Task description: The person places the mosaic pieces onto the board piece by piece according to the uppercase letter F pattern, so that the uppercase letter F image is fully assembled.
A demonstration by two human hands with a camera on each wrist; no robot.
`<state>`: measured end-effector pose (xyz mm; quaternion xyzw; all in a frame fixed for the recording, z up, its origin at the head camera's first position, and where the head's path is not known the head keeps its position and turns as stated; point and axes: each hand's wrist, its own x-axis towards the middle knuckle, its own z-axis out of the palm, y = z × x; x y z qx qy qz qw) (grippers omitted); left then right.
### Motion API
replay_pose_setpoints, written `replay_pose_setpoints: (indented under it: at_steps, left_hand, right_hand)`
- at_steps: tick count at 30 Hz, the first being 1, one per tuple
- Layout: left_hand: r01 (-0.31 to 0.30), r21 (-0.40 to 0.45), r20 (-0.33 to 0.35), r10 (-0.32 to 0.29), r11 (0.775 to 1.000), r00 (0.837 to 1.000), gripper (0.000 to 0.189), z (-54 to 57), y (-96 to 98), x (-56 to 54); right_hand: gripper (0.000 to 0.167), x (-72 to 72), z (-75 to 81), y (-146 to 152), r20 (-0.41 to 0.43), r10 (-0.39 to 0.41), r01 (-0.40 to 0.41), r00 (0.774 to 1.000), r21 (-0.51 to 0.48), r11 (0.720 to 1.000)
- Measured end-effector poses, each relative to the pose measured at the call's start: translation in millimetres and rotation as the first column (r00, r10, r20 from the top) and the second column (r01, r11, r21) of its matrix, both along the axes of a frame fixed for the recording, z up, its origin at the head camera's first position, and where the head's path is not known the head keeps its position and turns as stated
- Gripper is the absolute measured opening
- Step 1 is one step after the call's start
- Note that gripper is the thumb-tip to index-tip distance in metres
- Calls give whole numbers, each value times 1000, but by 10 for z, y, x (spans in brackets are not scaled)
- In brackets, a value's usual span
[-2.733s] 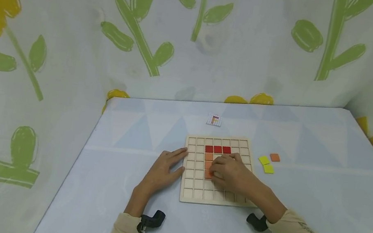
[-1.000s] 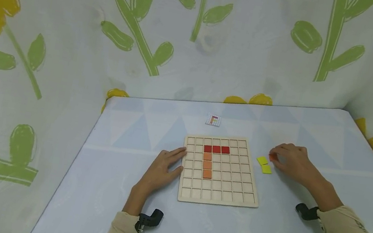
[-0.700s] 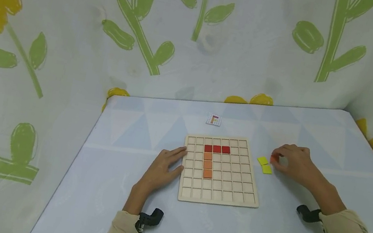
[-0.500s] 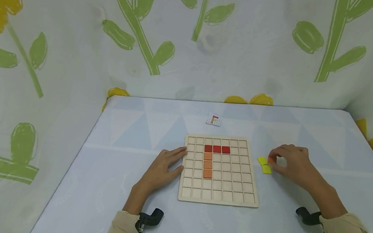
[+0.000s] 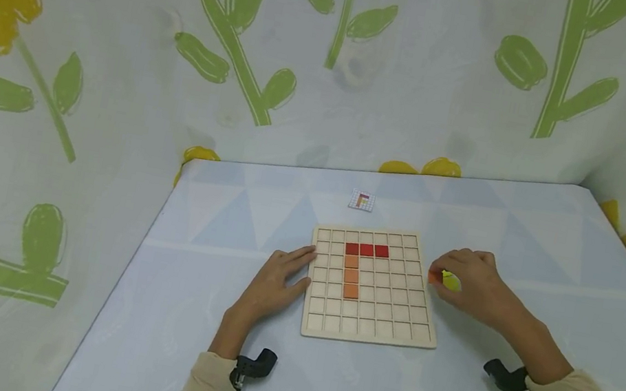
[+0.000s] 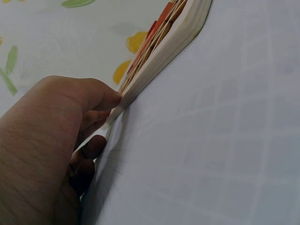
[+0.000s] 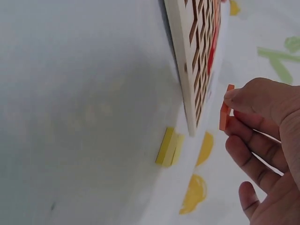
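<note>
A square wooden grid board (image 5: pixel 387 311) lies on the table. In its cells sit a row of red tiles (image 5: pixel 366 250) and a column of orange tiles (image 5: pixel 351 276) below the leftmost red one. My left hand (image 5: pixel 268 285) touches the board's left edge with fingertips and thumb, fingers extended. Just off the board's right edge, my right hand (image 5: pixel 475 287) pinches a loose orange tile (image 7: pixel 226 110) between thumb and fingers, held clear of the table in the right wrist view. Two yellow tiles (image 7: pixel 167 147) lie on the table beneath, partly hidden by this hand in the head view.
A small card (image 5: pixel 362 200) with a coloured grid pattern lies behind the board. The pale patterned table (image 5: pixel 191 314) meets a flower-printed fabric wall (image 5: pixel 143 54) at the back and sides. A black wrist mount (image 5: pixel 506 378) juts from the right sleeve, another (image 5: pixel 258 363) from the left.
My right hand left the board, picked up the loose orange tile on the right, and has carried it leftward over the yellow tiles toward the board. The left hand stays at the board's edge.
</note>
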<state>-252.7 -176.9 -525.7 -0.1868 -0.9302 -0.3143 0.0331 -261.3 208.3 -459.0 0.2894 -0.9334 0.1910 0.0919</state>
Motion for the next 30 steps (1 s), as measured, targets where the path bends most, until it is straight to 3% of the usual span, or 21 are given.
replay_pose_setpoints:
  at_steps: [6,17,22,30]
  left_hand:
    - [-1,-16,0,1,1000,1000,53,10,-3,-1]
    - [-3,-17,-8,3,1000,1000,53,-7,-10,6]
    - [-3,-16,-11,3,1000,1000,53,2,-6,8]
    - [-1,-15,-1,1,1000,1000,53,18,1,0]
  right_hand:
    - [20,81,4,-164,-9,43,-43,999,1,999]
    - [25,191,-26,-449,-118,171,-176,978,-34,984]
    - [24,217,-63,-581,-99,215,-223,972,-74,972]
    - [20,271,-87,-821,-48,221,-224,974,-55,973]
